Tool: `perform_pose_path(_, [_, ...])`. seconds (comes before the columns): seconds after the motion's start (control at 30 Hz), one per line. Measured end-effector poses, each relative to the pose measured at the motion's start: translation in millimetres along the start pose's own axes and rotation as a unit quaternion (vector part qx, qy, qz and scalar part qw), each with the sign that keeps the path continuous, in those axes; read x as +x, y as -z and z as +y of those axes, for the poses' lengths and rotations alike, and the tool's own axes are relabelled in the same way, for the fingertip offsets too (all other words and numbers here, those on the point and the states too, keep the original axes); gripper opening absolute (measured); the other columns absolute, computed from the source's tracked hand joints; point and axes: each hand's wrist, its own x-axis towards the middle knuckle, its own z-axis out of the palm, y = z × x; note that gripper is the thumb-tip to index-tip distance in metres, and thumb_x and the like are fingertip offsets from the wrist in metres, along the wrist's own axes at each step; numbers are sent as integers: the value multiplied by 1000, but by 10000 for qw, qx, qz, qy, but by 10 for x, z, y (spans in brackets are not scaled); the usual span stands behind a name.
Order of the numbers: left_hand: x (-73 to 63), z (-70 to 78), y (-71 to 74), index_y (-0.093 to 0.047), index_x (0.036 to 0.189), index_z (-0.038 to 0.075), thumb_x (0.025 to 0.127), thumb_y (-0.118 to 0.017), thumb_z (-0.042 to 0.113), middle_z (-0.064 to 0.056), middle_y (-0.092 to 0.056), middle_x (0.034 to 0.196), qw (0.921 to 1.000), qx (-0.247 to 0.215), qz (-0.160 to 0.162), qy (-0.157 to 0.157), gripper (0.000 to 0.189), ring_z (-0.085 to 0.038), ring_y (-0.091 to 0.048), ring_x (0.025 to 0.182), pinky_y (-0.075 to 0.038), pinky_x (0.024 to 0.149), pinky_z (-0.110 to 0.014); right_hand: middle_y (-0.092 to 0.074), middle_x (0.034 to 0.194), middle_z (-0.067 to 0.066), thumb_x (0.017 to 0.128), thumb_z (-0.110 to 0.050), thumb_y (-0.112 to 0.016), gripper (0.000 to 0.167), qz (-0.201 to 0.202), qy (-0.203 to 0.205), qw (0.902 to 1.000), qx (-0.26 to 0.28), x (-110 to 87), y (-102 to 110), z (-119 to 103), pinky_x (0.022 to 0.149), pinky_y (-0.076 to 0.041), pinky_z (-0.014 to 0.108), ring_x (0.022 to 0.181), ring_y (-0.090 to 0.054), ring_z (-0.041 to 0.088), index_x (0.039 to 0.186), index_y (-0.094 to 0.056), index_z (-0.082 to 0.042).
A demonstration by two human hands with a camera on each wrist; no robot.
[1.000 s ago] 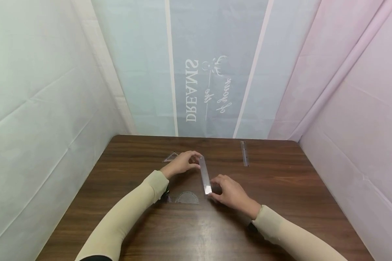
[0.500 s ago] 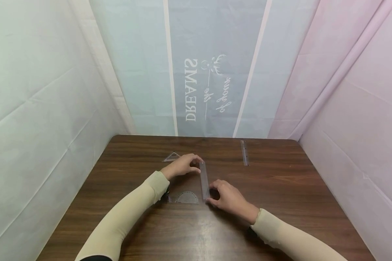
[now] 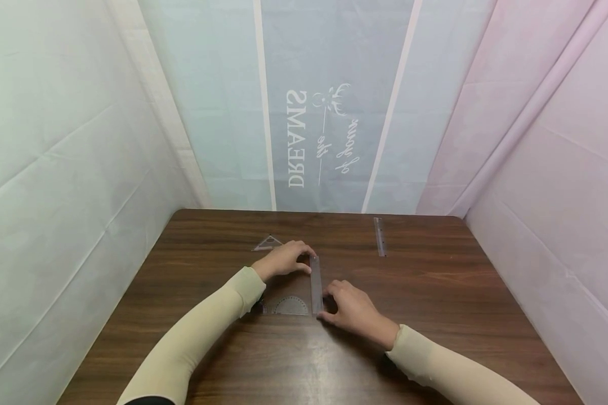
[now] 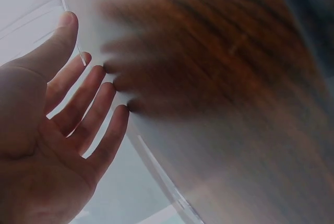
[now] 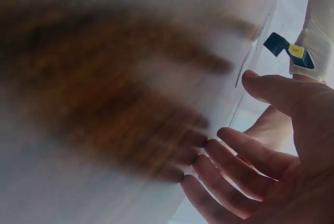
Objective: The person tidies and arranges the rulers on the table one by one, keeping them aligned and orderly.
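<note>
Clear plastic ruler (image 3: 316, 286), lying about mid-width on the brown wood-grain tabletop (image 3: 436, 298), its length directed toward the far edge. At its far end is the left grip (image 3: 282, 260), a bare hand: the forefinger tip meets the end of the ruler, and the thumb tip lies at its left long side. At the near end is the right grip (image 3: 353, 305), also bare, with the thumb tip at the end corner and the forefinger beside the right long side. Both grips are slack: in the wrist views the fingers extend, the thumbs stand apart from them, and several fingertips meet their own dark reflections in the glossy surface. A clear protractor (image 3: 291, 306) lies just left of the ruler's near end; whether the two touch cannot be told. A clear set square (image 3: 268, 243) lies near the far edge, toward the far-left corner, partly covered by the left grip. A second ruler (image 3: 380, 237), also clear, lies toward the far-right corner, its far end just beside the far edge. Cream sleeves (image 3: 197, 332) cover both forearms. Beyond the far edge hangs a pale cloth (image 3: 223, 112) bearing white lettering (image 3: 296, 139).
</note>
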Motion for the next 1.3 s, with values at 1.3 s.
perform_pose_path(1.3, [-21, 77, -90, -72, 136, 15, 96, -81, 41, -4, -66, 139, 9966, 808, 152, 4, 47, -25, -62, 129, -51, 111, -44, -65, 105, -1, 82, -41, -95, 42, -99, 101, 9998, -121, 0, 39, -78, 69, -58, 39, 98, -62, 19, 105, -76, -12])
